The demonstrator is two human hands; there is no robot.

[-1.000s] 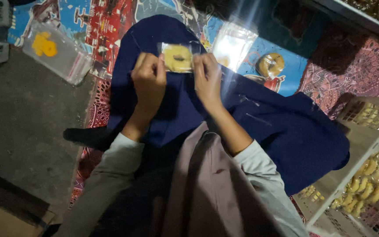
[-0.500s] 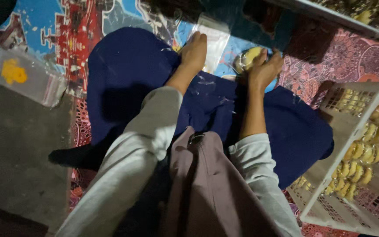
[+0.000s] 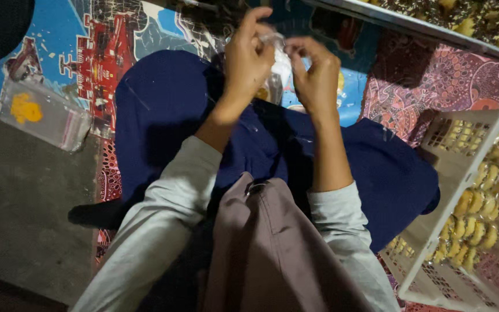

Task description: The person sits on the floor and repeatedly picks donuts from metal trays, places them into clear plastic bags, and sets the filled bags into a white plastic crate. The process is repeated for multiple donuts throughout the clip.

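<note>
Between left hand (image 3: 248, 55) and right hand (image 3: 317, 75): clear plastic bag (image 3: 279, 66), pinched.

Navy blue cloth (image 3: 168, 110) on a red-and-blue patterned mat (image 3: 88, 52), pale basket (image 3: 434, 242) of yellow pieces (image 3: 480, 208)

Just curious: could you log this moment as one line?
left hand: holds clear bag | right hand: holds same bag | white basket: at right, holds yellow rings
</note>
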